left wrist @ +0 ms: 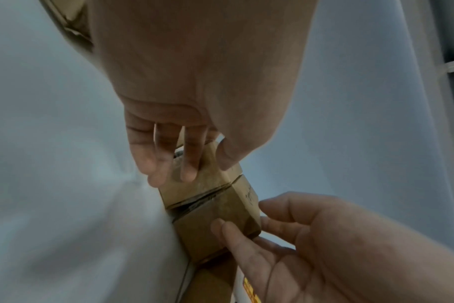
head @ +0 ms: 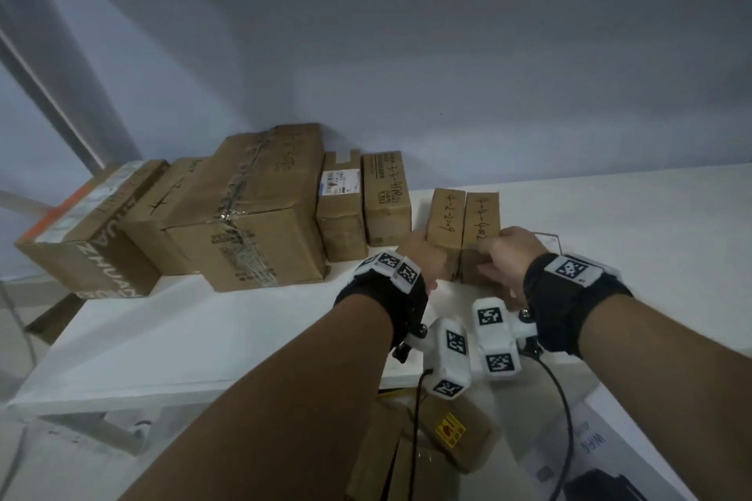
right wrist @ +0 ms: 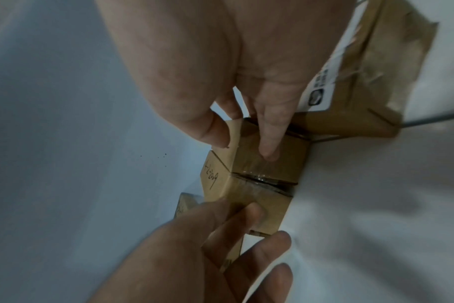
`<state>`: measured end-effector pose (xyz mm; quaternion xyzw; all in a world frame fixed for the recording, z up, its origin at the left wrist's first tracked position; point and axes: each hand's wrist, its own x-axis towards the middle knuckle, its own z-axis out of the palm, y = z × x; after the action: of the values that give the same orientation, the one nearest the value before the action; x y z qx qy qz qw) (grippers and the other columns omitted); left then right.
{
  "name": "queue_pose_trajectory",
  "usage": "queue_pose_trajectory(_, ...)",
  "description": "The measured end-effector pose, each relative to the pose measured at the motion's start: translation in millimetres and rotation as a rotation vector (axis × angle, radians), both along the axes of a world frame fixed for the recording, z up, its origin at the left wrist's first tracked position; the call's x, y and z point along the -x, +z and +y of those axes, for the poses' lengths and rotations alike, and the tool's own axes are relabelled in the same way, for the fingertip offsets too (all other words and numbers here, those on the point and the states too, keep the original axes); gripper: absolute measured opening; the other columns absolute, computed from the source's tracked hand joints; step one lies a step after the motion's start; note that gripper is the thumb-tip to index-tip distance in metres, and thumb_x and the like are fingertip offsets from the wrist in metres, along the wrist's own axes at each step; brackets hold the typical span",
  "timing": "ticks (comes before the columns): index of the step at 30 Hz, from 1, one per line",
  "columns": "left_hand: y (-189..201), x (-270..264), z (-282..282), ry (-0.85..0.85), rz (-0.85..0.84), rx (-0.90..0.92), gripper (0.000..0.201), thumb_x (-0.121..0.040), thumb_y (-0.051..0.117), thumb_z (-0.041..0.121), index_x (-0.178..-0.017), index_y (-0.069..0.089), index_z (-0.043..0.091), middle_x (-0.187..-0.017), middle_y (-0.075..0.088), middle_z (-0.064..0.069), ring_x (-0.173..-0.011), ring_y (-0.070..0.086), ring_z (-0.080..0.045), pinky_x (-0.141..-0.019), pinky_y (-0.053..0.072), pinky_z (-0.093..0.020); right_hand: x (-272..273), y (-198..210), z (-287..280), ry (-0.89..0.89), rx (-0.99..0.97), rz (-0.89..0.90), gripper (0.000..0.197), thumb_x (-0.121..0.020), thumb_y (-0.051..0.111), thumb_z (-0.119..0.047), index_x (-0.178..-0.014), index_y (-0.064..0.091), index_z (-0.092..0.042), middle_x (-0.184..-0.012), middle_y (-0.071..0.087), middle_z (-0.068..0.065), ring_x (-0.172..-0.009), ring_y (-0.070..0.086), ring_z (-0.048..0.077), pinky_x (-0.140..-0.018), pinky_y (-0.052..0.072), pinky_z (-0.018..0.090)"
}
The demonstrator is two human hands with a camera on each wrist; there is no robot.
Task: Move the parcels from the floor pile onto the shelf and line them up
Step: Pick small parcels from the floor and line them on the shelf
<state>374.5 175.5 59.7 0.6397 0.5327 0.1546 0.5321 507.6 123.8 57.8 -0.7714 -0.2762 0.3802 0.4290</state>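
Two small cardboard boxes stand side by side on the white shelf (head: 203,329), each with handwritten numbers on top. My left hand (head: 423,260) holds the left box (head: 445,216). In the left wrist view this hand (left wrist: 208,168) has its thumb on the box's top and its fingers down the front face (left wrist: 202,184). My right hand (head: 508,256) holds the right box (head: 482,216). The right wrist view shows that hand (right wrist: 242,147) with the thumb on the top edge and a finger on the front (right wrist: 285,164). The boxes touch along one seam.
A row of parcels lines the shelf's back to the left: two upright small boxes (head: 386,199), a large taped carton (head: 260,216) and further cartons (head: 89,232). Bare shelf lies to the right. Below the shelf edge are brown parcels (head: 431,443) and a white box (head: 602,451).
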Motion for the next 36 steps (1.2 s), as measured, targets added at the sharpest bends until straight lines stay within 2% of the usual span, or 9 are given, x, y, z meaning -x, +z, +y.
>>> queue_pose_trajectory(2, -3, -3, 8, 0.012, -0.023, -0.01, 0.013, -0.094, 0.05, 0.013, -0.101, 0.054, 0.022, -0.082, 0.056, -0.003, -0.065, 0.056, -0.021, -0.068, 0.057, -0.036, -8, -3, 17, 0.027, -0.008, -0.048, 0.028, -0.077, 0.063, -0.004, -0.105, 0.065, -0.003, -0.105, 0.069, 0.012, -0.098, 0.065, 0.029, -0.082, 0.058, 0.04)
queue_pose_trajectory(4, -8, -4, 13, 0.016, -0.065, 0.018, 0.014, -0.091, 0.049, 0.012, -0.093, 0.053, 0.025, -0.084, 0.059, -0.006, -0.071, 0.057, -0.025, -0.071, 0.054, -0.038, -10, -1, 29, 0.029, -0.02, -0.042, 0.021, -0.081, 0.059, -0.002, -0.102, 0.064, -0.002, -0.104, 0.067, 0.015, -0.098, 0.064, 0.031, -0.087, 0.057, 0.044)
queue_pose_trajectory(10, -18, -5, 26, -0.022, -0.202, -0.034, 0.046, -0.091, 0.053, 0.001, -0.133, 0.043, 0.016, -0.128, 0.058, -0.008, -0.095, 0.057, -0.022, -0.082, 0.05, -0.036, -14, -17, 68, 0.043, -0.064, -0.023, 0.033, -0.073, 0.053, -0.011, -0.105, 0.06, -0.011, -0.104, 0.066, 0.014, -0.101, 0.063, 0.033, -0.094, 0.053, 0.05)
queue_pose_trajectory(16, -17, -8, 39, -0.043, -0.19, -0.021, 0.067, -0.086, 0.058, 0.004, -0.145, 0.034, 0.026, -0.123, 0.044, 0.013, -0.107, 0.055, -0.027, -0.097, 0.049, -0.044, -29, -30, 93, 0.044, -0.081, 0.031, 0.038, -0.071, 0.049, -0.011, -0.108, 0.054, -0.013, -0.112, 0.064, 0.02, -0.105, 0.062, 0.038, -0.099, 0.049, 0.055)
queue_pose_trajectory(20, -13, -9, 39, -0.11, -0.139, -0.032, 0.069, -0.091, 0.056, 0.008, -0.152, 0.029, 0.025, -0.123, 0.044, 0.003, -0.12, 0.049, -0.025, -0.107, 0.043, -0.044, -20, -16, 89, -0.003, -0.096, 0.111, 0.024, -0.084, 0.045, 0.0, -0.105, 0.052, -0.01, -0.112, 0.062, 0.023, -0.099, 0.061, 0.035, -0.1, 0.048, 0.051)
queue_pose_trajectory(26, -13, -5, 34, -0.117, -0.091, 0.043, 0.058, -0.09, 0.059, 0.017, -0.145, 0.041, 0.025, -0.123, 0.056, -0.003, -0.108, 0.056, -0.024, -0.1, 0.048, -0.04, -32, -17, 88, 0.041, -0.041, 0.208, 0.032, -0.088, 0.048, 0.005, -0.114, 0.049, -0.015, -0.133, 0.053, 0.023, -0.114, 0.058, 0.036, -0.1, 0.05, 0.05)
queue_pose_trajectory(28, -10, 1, 30, -0.125, -0.042, 0.069, 0.063, -0.088, 0.06, 0.022, -0.147, 0.038, 0.026, -0.143, 0.046, -0.004, -0.118, 0.055, -0.029, -0.1, 0.049, -0.045, -27, 0, 75, -0.013, -0.049, 0.272, 0.048, -0.092, 0.045, 0.005, -0.135, 0.041, -0.016, -0.134, 0.05, 0.02, -0.121, 0.055, 0.036, -0.095, 0.052, 0.043)
queue_pose_trajectory(31, -8, 13, 24, -0.102, -0.031, 0.105, 0.053, -0.092, 0.058, 0.02, -0.144, 0.044, 0.021, -0.136, 0.053, -0.007, -0.115, 0.058, -0.028, -0.096, 0.052, -0.041, -24, 14, 49, -0.058, -0.063, 0.335, 0.062, -0.096, 0.042, 0.003, -0.151, 0.025, -0.018, -0.129, 0.043, 0.016, -0.121, 0.053, 0.037, -0.087, 0.052, 0.038)
queue_pose_trajectory(36, 14, 49, -14, -0.06, -0.139, 0.189, 0.019, -0.097, 0.049, 0.005, -0.108, 0.064, 0.009, -0.097, 0.063, -0.007, -0.075, 0.06, -0.02, -0.066, 0.047, -0.026, -13, 41, 0, -0.048, 0.085, 0.226, 0.027, -0.092, 0.05, -0.006, -0.119, 0.052, -0.003, -0.103, 0.056, 0.015, -0.071, 0.056, 0.027, -0.076, 0.053, 0.041)
